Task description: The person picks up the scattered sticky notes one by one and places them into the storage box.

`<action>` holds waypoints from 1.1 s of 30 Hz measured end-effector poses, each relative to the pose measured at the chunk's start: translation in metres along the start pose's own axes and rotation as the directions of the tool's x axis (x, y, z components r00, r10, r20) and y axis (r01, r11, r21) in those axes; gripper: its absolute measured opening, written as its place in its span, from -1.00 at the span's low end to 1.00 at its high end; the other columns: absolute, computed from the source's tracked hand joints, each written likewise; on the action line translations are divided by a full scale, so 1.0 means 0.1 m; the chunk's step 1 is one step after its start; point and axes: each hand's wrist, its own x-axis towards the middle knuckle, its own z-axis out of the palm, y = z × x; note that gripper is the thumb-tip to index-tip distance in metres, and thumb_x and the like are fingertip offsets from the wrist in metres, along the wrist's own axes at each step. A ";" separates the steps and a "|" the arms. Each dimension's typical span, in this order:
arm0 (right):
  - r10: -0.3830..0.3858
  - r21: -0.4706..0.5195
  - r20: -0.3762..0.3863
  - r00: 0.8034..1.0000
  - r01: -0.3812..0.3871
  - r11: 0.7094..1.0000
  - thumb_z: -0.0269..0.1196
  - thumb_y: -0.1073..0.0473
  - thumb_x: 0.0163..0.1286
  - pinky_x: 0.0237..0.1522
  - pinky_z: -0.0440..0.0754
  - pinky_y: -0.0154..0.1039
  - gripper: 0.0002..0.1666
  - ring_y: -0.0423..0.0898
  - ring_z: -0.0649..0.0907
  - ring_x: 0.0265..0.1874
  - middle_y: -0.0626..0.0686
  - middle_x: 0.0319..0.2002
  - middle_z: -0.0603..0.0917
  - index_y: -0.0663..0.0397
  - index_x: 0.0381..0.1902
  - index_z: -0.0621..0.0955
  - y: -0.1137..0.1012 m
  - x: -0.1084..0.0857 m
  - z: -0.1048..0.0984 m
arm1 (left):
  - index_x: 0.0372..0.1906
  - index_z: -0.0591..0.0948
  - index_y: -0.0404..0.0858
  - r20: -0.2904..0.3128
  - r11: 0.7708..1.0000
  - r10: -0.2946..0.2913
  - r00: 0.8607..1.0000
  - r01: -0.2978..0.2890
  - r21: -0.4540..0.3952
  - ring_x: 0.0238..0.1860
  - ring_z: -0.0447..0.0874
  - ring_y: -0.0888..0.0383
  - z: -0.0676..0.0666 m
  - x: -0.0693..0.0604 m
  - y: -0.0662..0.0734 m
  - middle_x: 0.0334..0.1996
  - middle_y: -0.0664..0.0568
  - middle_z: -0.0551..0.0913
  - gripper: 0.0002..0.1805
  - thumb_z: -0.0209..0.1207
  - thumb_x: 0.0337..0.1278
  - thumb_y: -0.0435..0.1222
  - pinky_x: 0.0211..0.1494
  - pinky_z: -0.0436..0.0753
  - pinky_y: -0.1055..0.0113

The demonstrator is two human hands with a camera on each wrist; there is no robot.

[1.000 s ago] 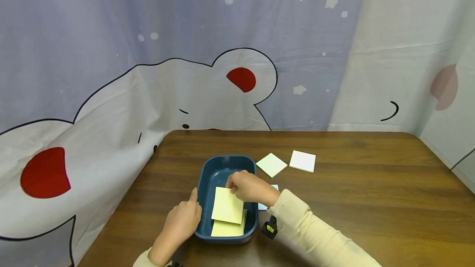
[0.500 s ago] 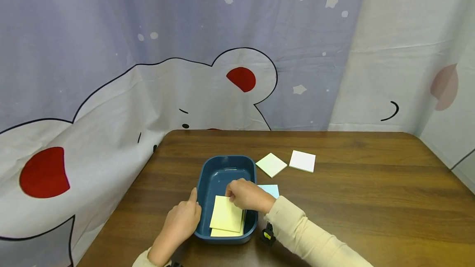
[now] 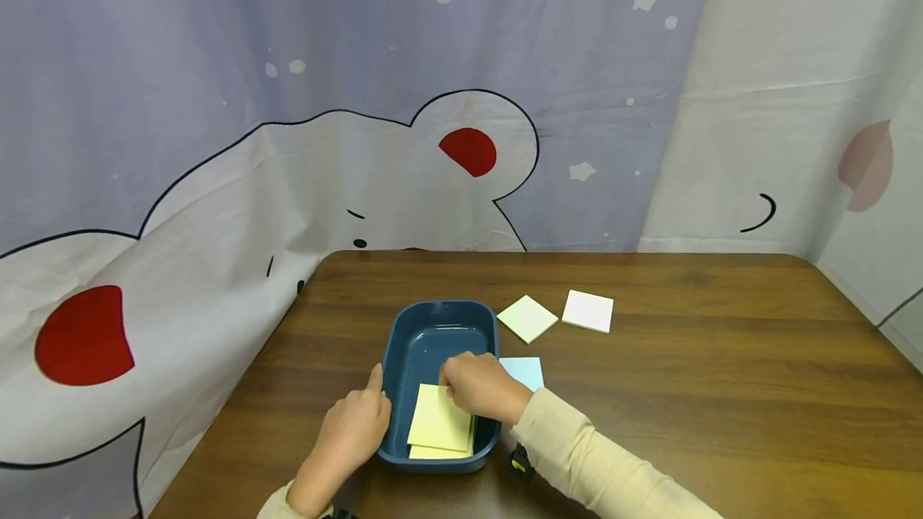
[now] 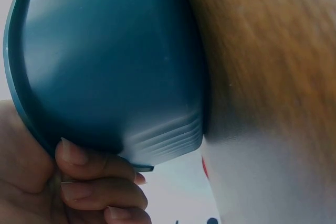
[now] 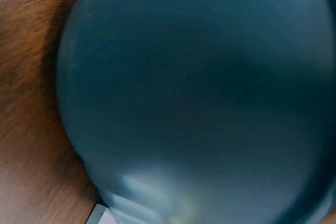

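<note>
A deep blue plastic bin [image 3: 421,351] stands on the table. My left hand [image 3: 355,425] is at its left side; in the left wrist view the curled fingers [image 4: 97,190] hold the bin's edge. My right hand [image 3: 481,385] reaches over the right rim into the bin. Its fingers pinch the top edge of a yellow sticky note pad [image 3: 438,419]; the fingertips are hidden. Beneath it another yellow sticky note pad [image 3: 436,452] shows only along its bottom and right edges. The right wrist view shows just the bin's outer wall [image 5: 194,87], not the hand.
To the right of the bin lie a pale green note pad [image 3: 527,319], a white note pad [image 3: 587,311] and a light blue note pad [image 3: 525,372], the last partly behind the right wrist. A patterned curtain [image 3: 598,94] hangs behind the wooden table [image 3: 707,375].
The right hand has come nearer and lower with the yellow sticky note pad, which now covers most of the other one. The left hand has stayed in place.
</note>
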 end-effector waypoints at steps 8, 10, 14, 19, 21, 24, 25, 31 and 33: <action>-0.037 -0.071 -0.047 0.998 0.033 0.997 0.21 0.38 0.23 -0.60 0.27 -0.35 -0.79 -0.26 0.38 -0.61 -0.08 -0.49 0.68 0.03 -0.42 0.74 -0.01 -0.02 0.03 | 0.35 0.28 -0.50 0.008 1.000 -0.006 1.000 0.006 0.001 -0.69 0.35 0.10 0.01 0.00 -0.01 -0.72 -0.08 0.48 -0.42 -0.08 0.29 -0.30 -0.58 0.34 0.20; -0.031 -0.090 -0.051 0.998 0.026 0.996 0.22 0.36 0.22 -0.56 0.29 -0.31 -0.80 -0.25 0.42 -0.58 -0.06 -0.46 0.70 0.02 -0.41 0.75 -0.02 -0.03 0.04 | 0.35 0.29 -0.50 0.005 1.000 -0.006 1.000 0.006 0.003 -0.69 0.36 0.09 0.01 0.00 -0.01 -0.72 -0.09 0.49 -0.43 -0.07 0.29 -0.30 -0.59 0.35 0.19; -0.008 -0.113 -0.046 0.999 0.003 0.994 0.24 0.33 0.23 -0.51 0.31 -0.25 -0.82 -0.23 0.45 -0.55 -0.04 -0.44 0.71 0.00 -0.38 0.75 -0.03 -0.03 0.06 | 0.34 0.30 -0.50 0.001 1.000 -0.006 1.000 0.006 0.009 -0.69 0.37 0.09 0.00 0.00 0.00 -0.70 -0.10 0.51 -0.43 -0.07 0.28 -0.30 -0.58 0.37 0.18; -0.011 -0.144 -0.068 0.998 0.002 0.990 0.25 0.34 0.21 -0.51 0.28 -0.25 -0.82 -0.22 0.45 -0.57 -0.03 -0.50 0.68 -0.02 -0.45 0.74 -0.04 -0.03 0.07 | 0.34 0.29 -0.50 0.002 1.000 -0.004 1.000 0.004 0.008 -0.69 0.36 0.10 0.00 0.00 0.00 -0.71 -0.10 0.51 -0.43 -0.07 0.29 -0.30 -0.58 0.36 0.18; -0.017 -0.153 -0.073 0.997 0.005 0.988 0.26 0.34 0.21 -0.52 0.27 -0.25 -0.83 -0.23 0.45 -0.57 -0.03 -0.50 0.68 -0.01 -0.45 0.74 -0.04 -0.04 0.08 | 0.34 0.30 -0.51 -0.003 1.000 0.000 1.000 0.000 0.011 -0.68 0.37 0.10 0.00 0.00 0.00 -0.69 -0.12 0.53 -0.43 -0.06 0.28 -0.30 -0.58 0.37 0.17; -0.022 -0.156 -0.076 0.997 0.010 0.988 0.26 0.34 0.20 -0.53 0.26 -0.26 -0.83 -0.23 0.44 -0.57 -0.03 -0.50 0.67 -0.01 -0.44 0.74 -0.04 -0.05 0.08 | 0.33 0.31 -0.51 -0.011 1.000 0.006 1.000 -0.006 0.015 -0.68 0.40 0.09 0.00 0.00 0.00 -0.65 -0.16 0.57 -0.44 -0.05 0.28 -0.30 -0.57 0.40 0.15; -0.024 -0.157 -0.077 0.997 0.012 0.988 0.26 0.35 0.20 -0.54 0.25 -0.27 -0.83 -0.23 0.43 -0.57 -0.03 -0.51 0.66 -0.01 -0.45 0.74 -0.04 -0.05 0.09 | 0.32 0.31 -0.52 -0.014 1.000 0.008 1.000 -0.007 0.017 -0.67 0.41 0.09 0.00 0.00 0.00 -0.64 -0.18 0.59 -0.44 -0.05 0.28 -0.31 -0.57 0.41 0.14; -0.036 -0.164 -0.088 0.995 0.021 0.986 0.24 0.36 0.21 -0.55 0.25 -0.27 -0.81 -0.21 0.47 -0.57 -0.02 -0.51 0.66 0.00 -0.43 0.73 -0.05 -0.07 0.09 | 0.31 0.34 -0.51 -0.033 1.000 0.016 0.999 -0.015 0.023 -0.67 0.47 0.06 0.01 0.00 0.00 -0.56 -0.24 0.64 -0.45 -0.03 0.26 -0.32 -0.56 0.44 0.10; -0.041 -0.170 -0.092 0.995 0.025 0.985 0.24 0.36 0.21 -0.55 0.24 -0.27 -0.81 -0.21 0.47 -0.57 -0.02 -0.51 0.66 0.00 -0.43 0.73 -0.05 -0.08 0.10 | 0.30 0.34 -0.51 -0.036 1.000 0.018 0.999 -0.017 0.023 -0.67 0.46 0.07 0.01 0.00 0.00 -0.57 -0.24 0.64 -0.45 -0.03 0.26 -0.32 -0.57 0.43 0.10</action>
